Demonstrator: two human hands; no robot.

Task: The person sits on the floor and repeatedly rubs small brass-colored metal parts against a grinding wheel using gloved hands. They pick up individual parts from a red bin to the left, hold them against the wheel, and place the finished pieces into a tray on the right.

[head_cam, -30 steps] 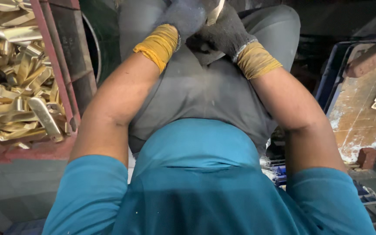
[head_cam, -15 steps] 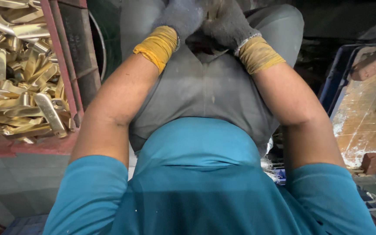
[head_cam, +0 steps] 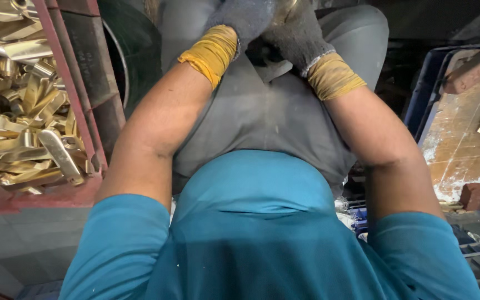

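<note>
Both grey-gloved hands, left hand (head_cam: 245,19) and right hand (head_cam: 295,28), are pressed together at top centre, grip contents hidden; brass pieces (head_cam: 20,128) are heaped at upper left in a red metal tray (head_cam: 65,111).

Both hands are gloved in dark grey knit with yellow cuffs and meet at the top edge of the view, above the lap. The left hand (head_cam: 245,16) and right hand (head_cam: 295,30) press together, fingers cut off by the frame; a sliver of brass piece (head_cam: 291,4) shows between them. Left of the knees, a red tray (head_cam: 65,66) holds a heap of brass parts (head_cam: 23,128). At the right edge lies a board (head_cam: 462,150) in a blue crate (head_cam: 418,94).
</note>
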